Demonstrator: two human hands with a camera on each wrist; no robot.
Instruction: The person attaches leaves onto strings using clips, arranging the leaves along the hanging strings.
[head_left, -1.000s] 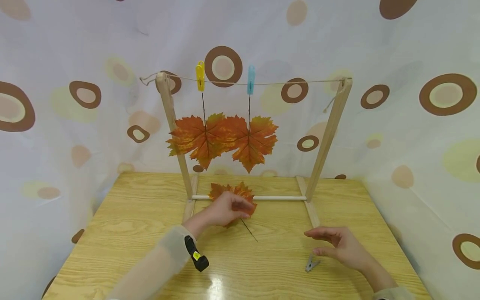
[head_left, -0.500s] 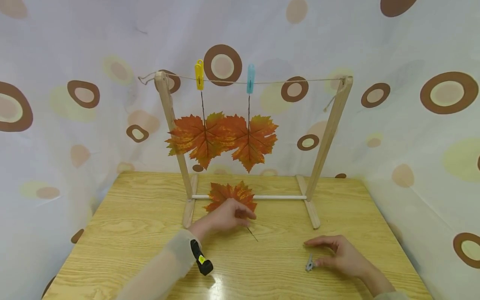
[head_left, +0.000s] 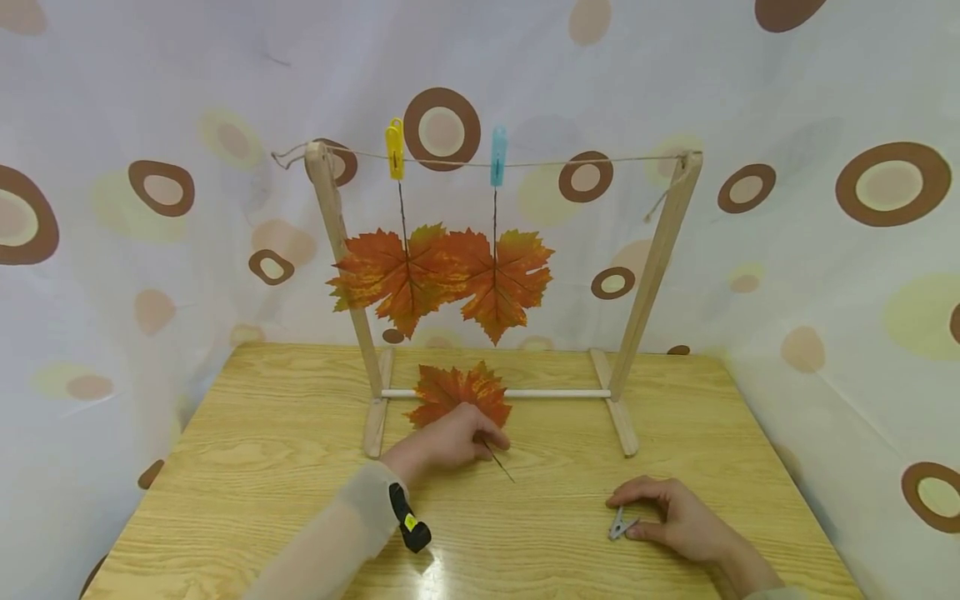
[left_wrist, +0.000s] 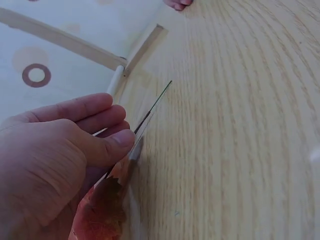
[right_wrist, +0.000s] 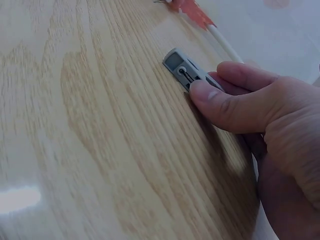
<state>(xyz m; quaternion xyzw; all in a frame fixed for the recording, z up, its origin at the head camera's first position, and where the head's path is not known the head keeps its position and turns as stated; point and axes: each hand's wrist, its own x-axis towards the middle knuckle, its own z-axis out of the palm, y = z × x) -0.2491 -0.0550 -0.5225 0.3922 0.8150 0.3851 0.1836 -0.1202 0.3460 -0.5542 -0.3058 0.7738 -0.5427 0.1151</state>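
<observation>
In the head view, an artificial autumn leaf (head_left: 457,393) lies on the table with its thin stem (head_left: 501,468) pointing toward the front right. My left hand (head_left: 453,437) holds that stem between thumb and fingers; the exact contact is partly hidden. The left wrist view shows the stem (left_wrist: 155,106) running past the thumb tip of my left hand (left_wrist: 65,150). Off to the right, my right hand (head_left: 686,521) pinches a grey clothespin (head_left: 618,525) low over the table. In the right wrist view, the thumb presses one side of the clothespin (right_wrist: 182,70).
A wooden frame (head_left: 654,275) stands at the back with a string (head_left: 585,161) across its top. Two similar leaves hang from it, one by a yellow clothespin (head_left: 395,150), one by a light-blue clothespin (head_left: 498,157). A white rod (head_left: 558,393) joins the feet.
My left hand has moved off the leaf's blade, down along its stem, and its fingers have closed in. My right hand has lowered around the clothespin and now pinches it.
</observation>
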